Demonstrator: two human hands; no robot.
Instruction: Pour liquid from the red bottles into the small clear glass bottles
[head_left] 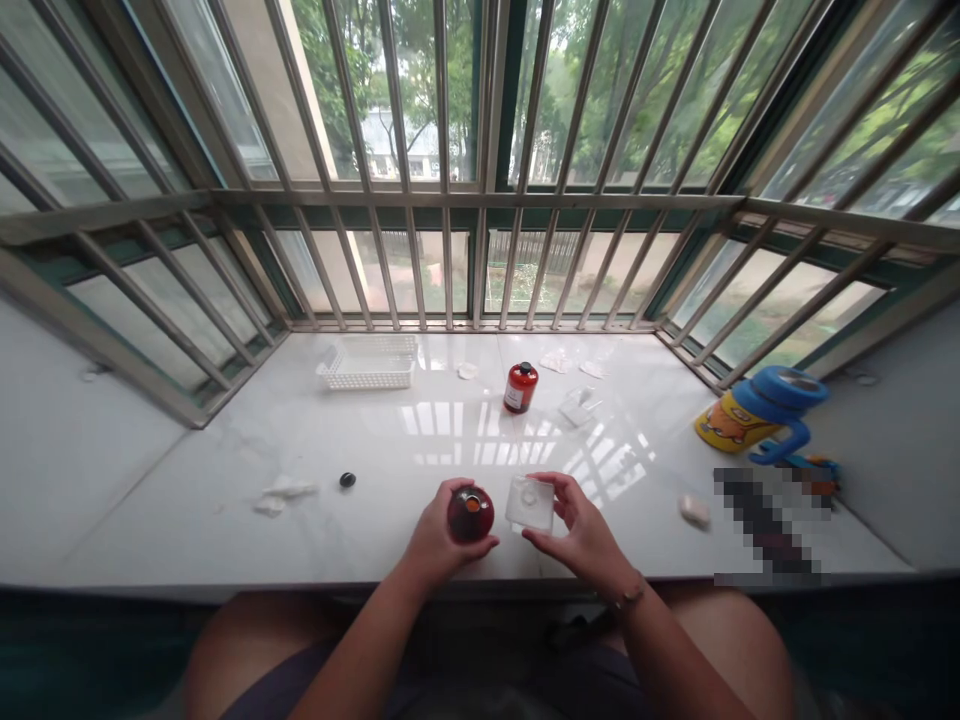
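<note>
My left hand [441, 535] is wrapped round a dark red round bottle [482, 522], whose uncapped mouth faces up. Close by on the right, my right hand [581, 520] grips a clear, square-looking glass bottle [529, 506] between thumb and fingers. The two bottles are apart, just above the near edge of the counter. A small black cap [347, 480] lies to the left of my left hand. Farther back stands a red bottle [520, 390] with a black cap and a pale label. To its right is a clear glass or plastic piece [580, 405].
A white mesh basket [369, 364] sits at the back left of the white counter [225, 500]. Crumpled tissues [285, 493] lie at left, others near the window bars. At right are a blue and yellow mug-like bottle [754, 412], a pale lump [694, 511] and a blurred-out dark object.
</note>
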